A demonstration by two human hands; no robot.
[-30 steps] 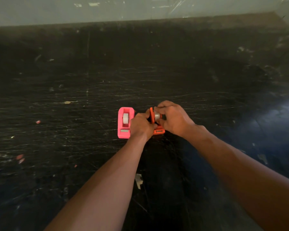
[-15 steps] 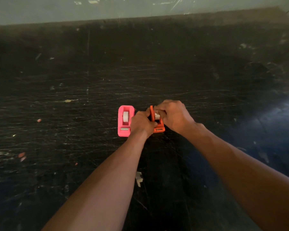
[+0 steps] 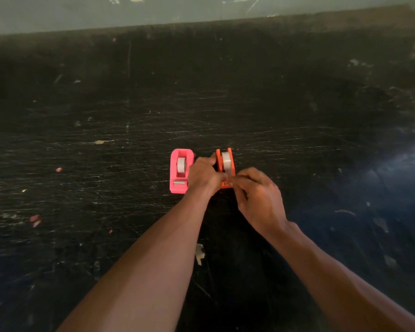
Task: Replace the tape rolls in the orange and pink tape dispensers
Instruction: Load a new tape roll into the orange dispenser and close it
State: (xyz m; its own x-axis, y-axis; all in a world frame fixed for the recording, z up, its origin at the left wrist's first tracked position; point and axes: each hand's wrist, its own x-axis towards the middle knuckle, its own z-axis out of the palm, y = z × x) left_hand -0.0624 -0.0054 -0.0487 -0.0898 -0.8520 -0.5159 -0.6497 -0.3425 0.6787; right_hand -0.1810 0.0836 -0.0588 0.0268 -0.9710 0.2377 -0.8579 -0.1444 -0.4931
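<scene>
A pink tape dispenser (image 3: pixel 180 171) sits on the black scratched table with a white tape roll (image 3: pixel 181 164) seated in it. Just right of it stands the orange tape dispenser (image 3: pixel 219 161), holding a white tape roll (image 3: pixel 226 160) in its cradle. My left hand (image 3: pixel 203 176) grips the orange dispenser's left side. My right hand (image 3: pixel 258 195) is at the dispenser's near end by the cutter, its fingertips pinched together over the strip of tape there. The dispenser's near end is mostly hidden by both hands.
The black table (image 3: pixel 297 140) is worn, with small scraps scattered on it: a pale piece of tape (image 3: pixel 199 253) near my left forearm and reddish bits (image 3: pixel 35 220) at the left. A grey wall (image 3: pixel 58 13) runs along the far edge.
My right hand has come off the top of the orange dispenser's roll and moved toward me to the cutter end. The roll now shows in its cradle. The left hand stays put.
</scene>
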